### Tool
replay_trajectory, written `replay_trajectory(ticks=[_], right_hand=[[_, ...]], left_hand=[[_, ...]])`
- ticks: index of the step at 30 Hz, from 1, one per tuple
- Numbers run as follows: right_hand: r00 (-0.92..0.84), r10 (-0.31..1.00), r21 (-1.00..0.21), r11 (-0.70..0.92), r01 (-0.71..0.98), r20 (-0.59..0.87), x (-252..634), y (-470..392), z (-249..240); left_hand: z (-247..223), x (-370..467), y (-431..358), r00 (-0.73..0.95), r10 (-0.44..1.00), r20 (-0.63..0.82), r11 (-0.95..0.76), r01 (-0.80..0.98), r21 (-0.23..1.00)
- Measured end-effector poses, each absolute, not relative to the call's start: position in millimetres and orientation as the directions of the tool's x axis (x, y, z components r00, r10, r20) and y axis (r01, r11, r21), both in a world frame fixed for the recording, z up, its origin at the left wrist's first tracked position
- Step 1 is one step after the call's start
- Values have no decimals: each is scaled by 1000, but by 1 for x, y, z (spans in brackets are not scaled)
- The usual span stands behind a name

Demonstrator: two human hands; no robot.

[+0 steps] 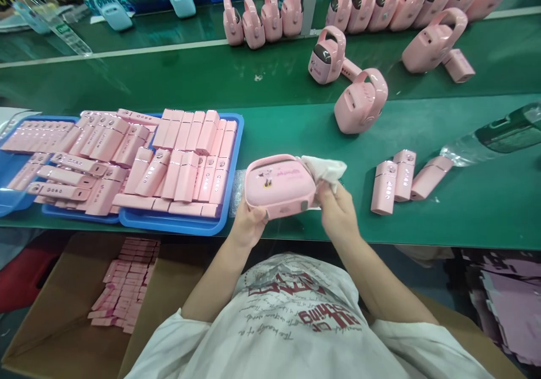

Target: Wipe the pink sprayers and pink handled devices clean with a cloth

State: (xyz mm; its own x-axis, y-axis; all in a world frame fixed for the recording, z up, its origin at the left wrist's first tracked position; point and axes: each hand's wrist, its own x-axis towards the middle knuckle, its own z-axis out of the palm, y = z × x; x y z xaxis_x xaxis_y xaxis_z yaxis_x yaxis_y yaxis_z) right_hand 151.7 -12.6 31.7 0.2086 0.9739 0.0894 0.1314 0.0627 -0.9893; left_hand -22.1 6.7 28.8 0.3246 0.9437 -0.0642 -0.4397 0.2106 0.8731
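Pink device (282,190), one corner apparently hidden by cloth (327,168).

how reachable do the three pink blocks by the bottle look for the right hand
Probably yes: only green tabletop lies between the right hand and the pink blocks, though it would likely have to release the white cloth first.

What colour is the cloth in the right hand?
The cloth is white, as the head view, the only one, shows.

Two hands (249,224) (339,212), one held pink case (281,183), one white cloth (327,168)
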Motion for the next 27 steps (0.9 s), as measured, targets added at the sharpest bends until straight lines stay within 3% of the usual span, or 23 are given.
replay_trajectory(ticks=[2, 4, 6, 9, 13, 16, 18, 23, 27], right_hand=[[178, 978, -993, -103, -57, -112, 162, -2, 40], [59, 981, -978, -178, -104, -185, 171, 8, 51], [-30, 986, -986, -164, 30, -165, 177, 16, 63], [-94, 995, -957, -16, 289, -45, 181, 24, 84], [-162, 986, -928, 96, 361, 39, 179, 48, 115], [-60, 996, -882, 91, 462, 71, 173, 91, 140], [22, 997, -846, 54, 530, 77, 164, 134, 152], [221, 975, -794, -109, 598, 32, 123, 263, 147], [274, 961, -771, -149, 619, 34, 97, 348, 129]], left_hand=[[22, -27, 9, 401, 914, 55, 129, -418, 899], [19, -31, 12, 521, 835, 175, 44, -381, 923], [18, -35, 16, 638, 733, 235, -4, -341, 940], [20, -39, 20, 723, 654, 222, 11, -302, 953], [16, -40, 19, 634, 772, 46, 154, -257, 954], [11, -37, 16, 478, 870, -123, 268, -249, 931], [11, -37, 14, 453, 878, -155, 266, -192, 945], [21, -42, 10, 605, 796, -9, -70, 107, 992], [1, -40, 8, 674, 737, 52, -237, 186, 954]])
